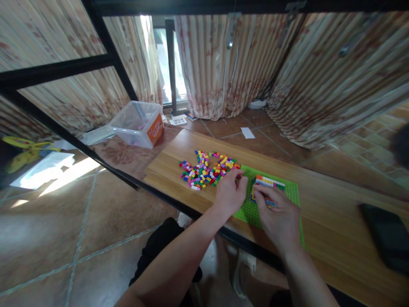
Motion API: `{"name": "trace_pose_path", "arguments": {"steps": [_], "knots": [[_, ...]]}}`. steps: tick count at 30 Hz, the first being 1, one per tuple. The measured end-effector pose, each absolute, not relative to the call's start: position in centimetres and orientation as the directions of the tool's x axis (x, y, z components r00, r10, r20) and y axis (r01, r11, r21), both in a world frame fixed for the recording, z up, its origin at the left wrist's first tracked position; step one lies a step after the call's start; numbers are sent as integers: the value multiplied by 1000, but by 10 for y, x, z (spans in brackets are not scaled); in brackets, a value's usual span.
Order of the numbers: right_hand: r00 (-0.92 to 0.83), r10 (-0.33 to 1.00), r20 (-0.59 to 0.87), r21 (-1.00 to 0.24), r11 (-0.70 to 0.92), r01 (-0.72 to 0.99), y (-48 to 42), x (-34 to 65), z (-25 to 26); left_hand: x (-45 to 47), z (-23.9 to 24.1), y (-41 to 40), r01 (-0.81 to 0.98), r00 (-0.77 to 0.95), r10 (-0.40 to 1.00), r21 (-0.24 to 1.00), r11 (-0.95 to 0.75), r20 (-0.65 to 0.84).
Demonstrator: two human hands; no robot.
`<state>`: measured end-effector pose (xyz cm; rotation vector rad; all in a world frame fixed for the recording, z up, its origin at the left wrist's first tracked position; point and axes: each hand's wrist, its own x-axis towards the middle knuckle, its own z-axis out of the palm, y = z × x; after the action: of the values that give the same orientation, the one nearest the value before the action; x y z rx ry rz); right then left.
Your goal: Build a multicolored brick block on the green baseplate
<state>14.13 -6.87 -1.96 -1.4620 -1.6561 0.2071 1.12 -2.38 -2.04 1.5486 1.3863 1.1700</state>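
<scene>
A green baseplate (289, 192) lies on a wooden table (332, 213). On it stands a small build of coloured bricks (269, 182). My right hand (277, 215) rests on the plate with its fingers curled against the near side of the build. My left hand (230, 192) sits at the plate's left edge, fingers bent and pinched together; what they hold is hidden. A pile of loose coloured bricks (207, 169) lies just left of the plate, beside my left hand.
A clear plastic bin (138, 123) with an orange label sits on the tiled floor beyond the table. A dark flat object (388, 236) lies at the table's right. A black metal frame (64, 128) crosses the left. Curtains hang behind.
</scene>
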Motion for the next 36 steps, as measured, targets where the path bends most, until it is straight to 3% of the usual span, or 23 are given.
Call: {"name": "trace_pose_path", "arguments": {"steps": [5, 14, 20, 36], "knots": [[-62, 871, 487, -591, 381, 711, -62, 113, -23, -14, -24, -5, 124, -198, 965, 981, -149, 171], [-194, 919, 342, -535, 360, 764, -46, 80, -40, -52, -13, 7, -191, -308, 951, 981, -27, -34], [-198, 934, 297, -457, 322, 830, -38, 68, -46, -61, -10, 6, -255, -313, 946, 967, 0, -82], [-205, 928, 312, -331, 309, 892, -34, 64, -54, -56, -12, 5, -218, -249, 963, 975, 44, -100]]}}
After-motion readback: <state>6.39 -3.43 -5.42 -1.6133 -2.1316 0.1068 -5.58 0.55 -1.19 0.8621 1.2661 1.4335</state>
